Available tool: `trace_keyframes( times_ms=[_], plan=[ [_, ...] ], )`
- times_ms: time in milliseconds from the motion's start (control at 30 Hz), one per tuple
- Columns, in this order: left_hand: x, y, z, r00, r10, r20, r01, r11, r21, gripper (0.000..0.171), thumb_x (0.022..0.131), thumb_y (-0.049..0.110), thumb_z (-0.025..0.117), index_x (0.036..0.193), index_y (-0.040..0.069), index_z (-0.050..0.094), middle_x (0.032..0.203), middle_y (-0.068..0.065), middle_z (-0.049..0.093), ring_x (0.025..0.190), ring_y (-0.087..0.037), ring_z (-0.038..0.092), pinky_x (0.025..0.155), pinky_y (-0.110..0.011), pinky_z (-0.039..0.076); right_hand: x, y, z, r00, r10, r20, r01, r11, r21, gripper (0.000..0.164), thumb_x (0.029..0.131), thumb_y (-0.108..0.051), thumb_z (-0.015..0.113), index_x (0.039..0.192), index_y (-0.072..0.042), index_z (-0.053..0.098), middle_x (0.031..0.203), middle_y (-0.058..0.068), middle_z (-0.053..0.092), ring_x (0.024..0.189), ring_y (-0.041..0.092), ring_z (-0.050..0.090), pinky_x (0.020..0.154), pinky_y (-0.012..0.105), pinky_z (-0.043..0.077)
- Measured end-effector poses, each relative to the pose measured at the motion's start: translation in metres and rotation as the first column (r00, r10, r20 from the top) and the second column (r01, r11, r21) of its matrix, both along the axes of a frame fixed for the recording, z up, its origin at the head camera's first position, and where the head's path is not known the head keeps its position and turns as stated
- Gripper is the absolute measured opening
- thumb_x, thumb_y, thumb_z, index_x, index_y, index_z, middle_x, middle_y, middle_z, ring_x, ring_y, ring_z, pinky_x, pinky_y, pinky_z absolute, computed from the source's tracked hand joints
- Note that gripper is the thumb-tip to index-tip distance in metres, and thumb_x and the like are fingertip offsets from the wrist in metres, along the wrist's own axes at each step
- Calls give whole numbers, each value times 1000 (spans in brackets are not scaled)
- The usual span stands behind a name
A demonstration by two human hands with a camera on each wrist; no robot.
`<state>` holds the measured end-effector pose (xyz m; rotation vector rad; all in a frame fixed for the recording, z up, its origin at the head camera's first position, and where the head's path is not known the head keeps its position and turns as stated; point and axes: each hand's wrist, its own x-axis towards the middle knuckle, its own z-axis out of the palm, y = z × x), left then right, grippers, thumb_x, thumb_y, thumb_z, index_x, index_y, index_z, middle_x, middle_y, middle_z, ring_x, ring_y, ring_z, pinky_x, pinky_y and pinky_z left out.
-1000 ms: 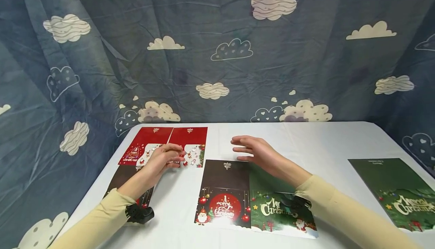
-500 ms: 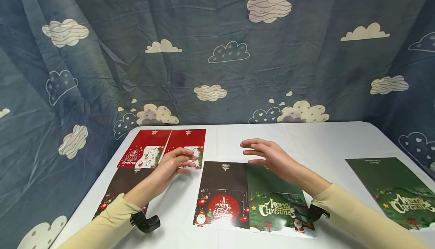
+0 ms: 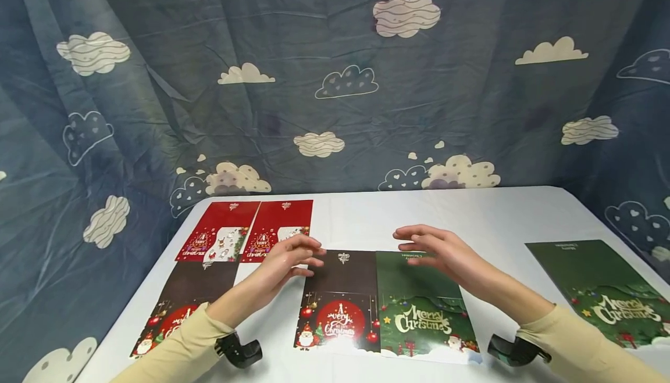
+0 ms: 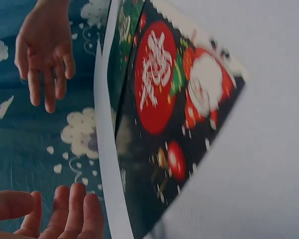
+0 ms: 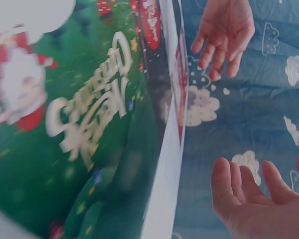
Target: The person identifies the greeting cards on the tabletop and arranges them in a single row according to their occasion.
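My left hand (image 3: 280, 269) hovers with relaxed fingers, its fingertips over the left edge of the middle black Christmas card (image 3: 340, 319). Above the middle green "Merry Christmas" card (image 3: 419, 325) is my right hand (image 3: 455, 255), fingers loosely extended. These two cards lie flat, side by side. Neither hand holds anything. In the left wrist view, the left fingers (image 4: 77, 214) are spread apart from the black card (image 4: 139, 164). The right wrist view has the right hand's fingers (image 5: 249, 189) apart from the green card (image 5: 50, 169).
Two red Christmas cards (image 3: 230, 217) lie side by side at the back left, with another black card (image 3: 193, 284) in front of them. Another green card (image 3: 591, 272) lies at the table's right side. A blue cloud-patterned cloth (image 3: 272, 40) hangs behind the white table (image 3: 361, 220).
Both hands have moved right in the head view, the right one also slightly nearer. The left hand has left the red cards' area for the middle black card. The cards lie as before.
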<state>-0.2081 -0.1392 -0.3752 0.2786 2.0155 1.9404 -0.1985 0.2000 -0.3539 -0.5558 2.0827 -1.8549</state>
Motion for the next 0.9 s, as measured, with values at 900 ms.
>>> trace_keyframes(
  times_ms=[900],
  plan=[
    [36,63,-5,962,-198,188,162,969,187,39,101,20,49,130,-6,48,136,-23,50,125,-36,50,96,-42,49,37,67,-18,990,-83,115,72,993,97,48,106,-29,44,142,4,44,146,20,43,121,21,56,93,35,52]
  ],
)
